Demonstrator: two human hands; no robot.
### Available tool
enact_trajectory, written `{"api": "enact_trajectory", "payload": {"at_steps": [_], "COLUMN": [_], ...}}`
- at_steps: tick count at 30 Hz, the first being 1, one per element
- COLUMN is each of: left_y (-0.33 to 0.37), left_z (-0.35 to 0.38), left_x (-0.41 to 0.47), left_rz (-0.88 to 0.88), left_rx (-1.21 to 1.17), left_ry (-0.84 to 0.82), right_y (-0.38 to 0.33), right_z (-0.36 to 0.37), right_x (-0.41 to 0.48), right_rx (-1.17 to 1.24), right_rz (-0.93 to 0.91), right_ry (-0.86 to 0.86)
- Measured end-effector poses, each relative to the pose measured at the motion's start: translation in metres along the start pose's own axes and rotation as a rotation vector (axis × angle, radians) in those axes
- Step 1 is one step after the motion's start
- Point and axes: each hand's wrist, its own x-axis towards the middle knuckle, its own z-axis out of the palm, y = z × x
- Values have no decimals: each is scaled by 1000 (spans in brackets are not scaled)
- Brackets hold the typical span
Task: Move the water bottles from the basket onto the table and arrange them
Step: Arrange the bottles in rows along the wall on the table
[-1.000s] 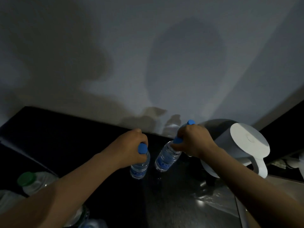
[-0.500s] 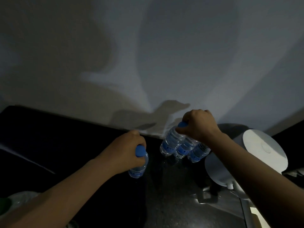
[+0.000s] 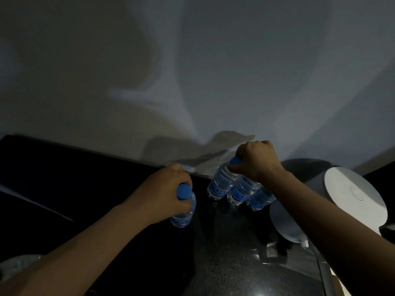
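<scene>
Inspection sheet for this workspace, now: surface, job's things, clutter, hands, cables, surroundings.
Surface: dark glossy table, speckled where light hits it.
Job's things: lone bottle with a blue cap; row of three bottles side by side near the wall; basket not in view.
Clutter: white kettle right of the row; blurred clear plastic thing at the lower left corner.
Hands: left hand grips the lone bottle at its neck; right hand grips the top of the row's left bottle and hides the other two tops.
Cables: nothing seen.
Surroundings: grey wall with shadows on it.
</scene>
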Motion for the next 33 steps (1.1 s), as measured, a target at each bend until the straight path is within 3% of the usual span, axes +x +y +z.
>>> {"api": "enact_trajectory", "payload": {"at_steps": [29, 33], "left_y": [-1, 5], "left_z": [4, 1], "left_x": [28, 46], "left_rz": [23, 54], "left_rx": [27, 67], "left_ry": [2, 5], "right_y": [-1, -8], "right_z": [9, -5], "right_x": [-15, -39], "right_rx": [43, 108], "right_rz": [72, 90], "right_ry": [7, 113]}}
